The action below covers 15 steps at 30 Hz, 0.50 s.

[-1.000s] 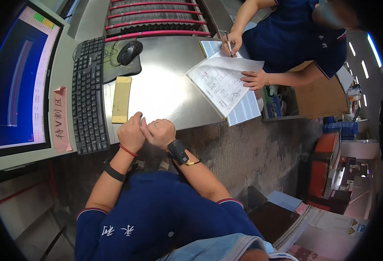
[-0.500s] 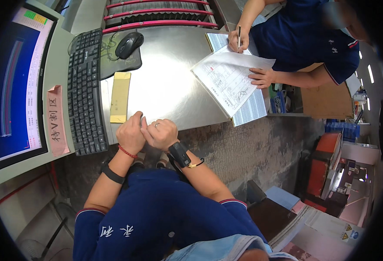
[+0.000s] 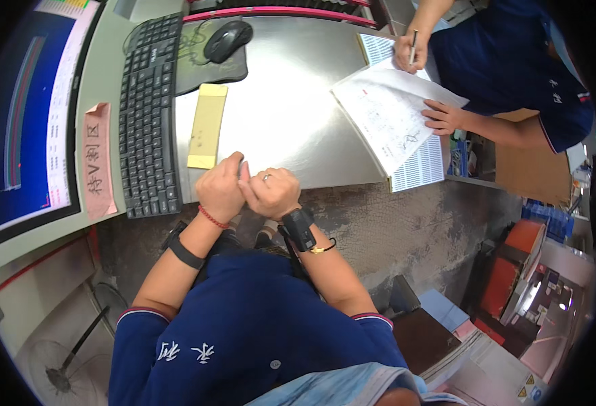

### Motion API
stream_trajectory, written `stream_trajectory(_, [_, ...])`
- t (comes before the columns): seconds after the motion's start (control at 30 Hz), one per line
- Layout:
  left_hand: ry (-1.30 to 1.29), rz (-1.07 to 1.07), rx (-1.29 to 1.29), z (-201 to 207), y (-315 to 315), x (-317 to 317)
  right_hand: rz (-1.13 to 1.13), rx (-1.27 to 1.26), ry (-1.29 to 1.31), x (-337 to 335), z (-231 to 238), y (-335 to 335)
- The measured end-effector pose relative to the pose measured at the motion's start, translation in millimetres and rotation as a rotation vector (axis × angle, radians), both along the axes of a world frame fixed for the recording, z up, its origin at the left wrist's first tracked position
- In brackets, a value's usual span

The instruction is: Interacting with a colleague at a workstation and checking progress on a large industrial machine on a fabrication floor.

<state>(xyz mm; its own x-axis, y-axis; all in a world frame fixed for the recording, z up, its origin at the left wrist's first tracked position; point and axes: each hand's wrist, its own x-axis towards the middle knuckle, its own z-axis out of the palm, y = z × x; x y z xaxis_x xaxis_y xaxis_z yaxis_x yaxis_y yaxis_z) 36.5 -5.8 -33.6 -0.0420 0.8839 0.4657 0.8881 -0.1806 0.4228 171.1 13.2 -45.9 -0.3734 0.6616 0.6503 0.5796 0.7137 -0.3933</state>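
Yellow strip (image 3: 207, 126) flat on tabletop (image 3: 298, 128)

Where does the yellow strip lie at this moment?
In the head view, the yellow strip lies left of centre on the metal table, right of the keyboard and just beyond the left hand.

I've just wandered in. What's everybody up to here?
The wearer's left hand and right hand are close together, fingers curled, by the near edge of a shiny metal table; whether they hold something small is unclear. A flat yellow rectangular strip lies just beyond them, beside a black keyboard. Across the table, a co-worker's hand holds a slim pen above a white printed sheet.
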Motion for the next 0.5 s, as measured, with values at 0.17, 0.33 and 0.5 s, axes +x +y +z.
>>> stream_trajectory(0.17, [-0.032,0.009,-0.048,-1.0,-2.6,1.4,-0.002,0.021,0.003,-0.3,1.8,0.5])
stream_trajectory(0.33, [-0.05,-0.001,-0.022,-1.0,-3.1,0.1,0.006,0.022,-0.033,-0.4,0.2,-0.9])
stream_trajectory(0.5, [-0.038,0.006,-0.028,-2.2,-3.9,-1.1,0.01,0.033,-0.046,-1.2,1.5,-1.8])
